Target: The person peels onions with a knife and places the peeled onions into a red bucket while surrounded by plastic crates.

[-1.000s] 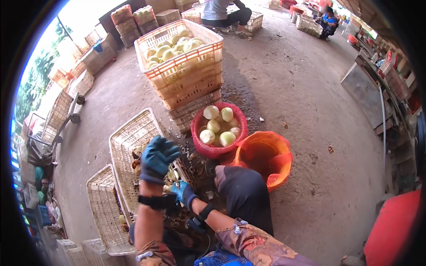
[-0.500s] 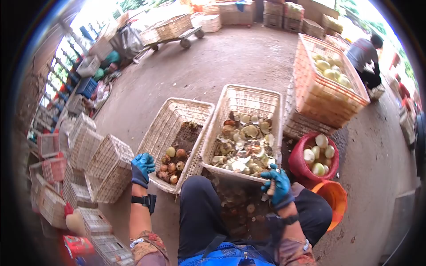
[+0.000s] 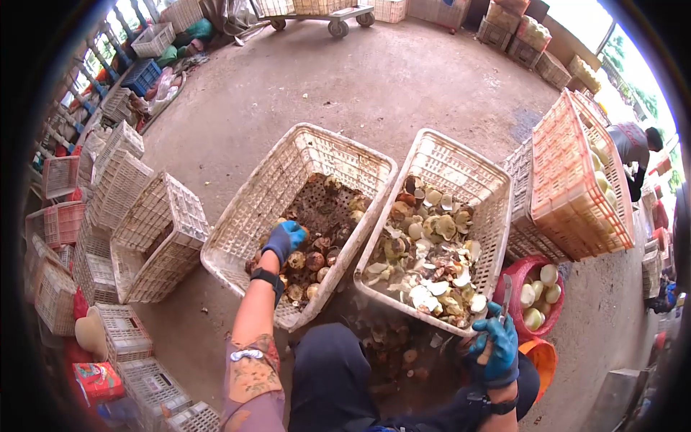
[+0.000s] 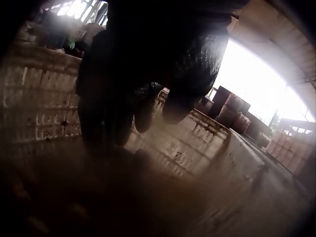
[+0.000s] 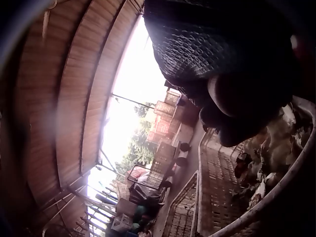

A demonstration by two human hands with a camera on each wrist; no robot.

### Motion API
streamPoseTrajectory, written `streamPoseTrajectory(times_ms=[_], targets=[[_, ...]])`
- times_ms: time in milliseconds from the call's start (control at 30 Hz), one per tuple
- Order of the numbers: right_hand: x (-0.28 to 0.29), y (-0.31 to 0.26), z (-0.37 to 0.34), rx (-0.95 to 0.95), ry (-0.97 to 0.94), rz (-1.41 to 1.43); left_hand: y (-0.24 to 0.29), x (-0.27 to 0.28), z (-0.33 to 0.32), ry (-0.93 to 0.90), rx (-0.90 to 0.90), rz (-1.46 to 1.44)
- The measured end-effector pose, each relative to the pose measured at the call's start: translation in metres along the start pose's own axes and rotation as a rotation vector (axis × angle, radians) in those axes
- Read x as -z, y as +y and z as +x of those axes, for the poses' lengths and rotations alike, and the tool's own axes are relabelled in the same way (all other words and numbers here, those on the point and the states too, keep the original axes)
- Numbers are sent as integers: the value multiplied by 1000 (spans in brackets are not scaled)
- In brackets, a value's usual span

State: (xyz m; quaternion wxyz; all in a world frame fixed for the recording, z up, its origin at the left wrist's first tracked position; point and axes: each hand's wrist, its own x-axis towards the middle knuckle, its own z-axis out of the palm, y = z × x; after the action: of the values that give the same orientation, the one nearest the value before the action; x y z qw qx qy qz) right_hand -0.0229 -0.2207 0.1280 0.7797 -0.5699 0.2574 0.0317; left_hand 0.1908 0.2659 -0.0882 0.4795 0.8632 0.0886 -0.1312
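My left hand [image 3: 286,240], in a blue glove, reaches down into the left crate [image 3: 252,180], its fingers close over brown-skinned onions [image 3: 315,261]. The left wrist view shows dark, blurred fingers [image 4: 177,106] pointing downward and apart. My right hand [image 3: 498,347], gloved too, grips a knife [image 3: 507,294] by its wooden handle, blade upward. This hand is at the near right corner of the second crate [image 3: 461,169], which holds onion peels and trimmings [image 3: 432,248]. In the right wrist view the glove hides most of the knife.
Peeled onions [image 3: 534,297] fill a red mesh-lined bucket [image 3: 520,270] at right, beside an orange bucket [image 3: 543,356]. Stacked crates [image 3: 576,194] with more peeled onions rise behind it. Other crates [image 3: 162,245] line the left. A trolley [image 3: 317,13] stands at the back; a person [image 3: 633,147] sits far right.
The head view has swung left toward the crates. My left hand has gone from raised, to outside the left crate, to down among its onions. My right hand keeps the knife, its blade now upright.
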Motion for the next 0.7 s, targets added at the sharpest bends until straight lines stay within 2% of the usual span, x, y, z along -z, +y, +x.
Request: streamPoseTrajectory(times_ms=[133,167,267,300,400,433,467,533,567,667,700], targets=[[-5,5,4,-14,10,-47,15,-20,46,-131,77,350],[-7,5,7,-24,24,-46,4,-31,64,-131,31,249],[-21,-3,16,-85,69,-105,51,-44,94,-223,90,238],[-25,-4,18,-96,74,-122,47,-56,110,-121,-57,454],[-27,-9,29,-142,71,-210,20,-98,162,-320,13,142],[-32,-15,31,-156,76,-293,12,-115,174,-281,11,22],[-36,-19,34,-170,83,-375,4,-129,185,-234,-3,85],[-39,-20,40,-195,109,-415,22,-148,187,-143,-30,207],[-40,-21,43,-209,118,-421,33,-150,192,-323,160,203],[-34,-15,48,-248,149,-403,0,-187,210,-332,200,248],[-35,-15,47,-271,163,-401,42,-184,192,-202,247,412]])
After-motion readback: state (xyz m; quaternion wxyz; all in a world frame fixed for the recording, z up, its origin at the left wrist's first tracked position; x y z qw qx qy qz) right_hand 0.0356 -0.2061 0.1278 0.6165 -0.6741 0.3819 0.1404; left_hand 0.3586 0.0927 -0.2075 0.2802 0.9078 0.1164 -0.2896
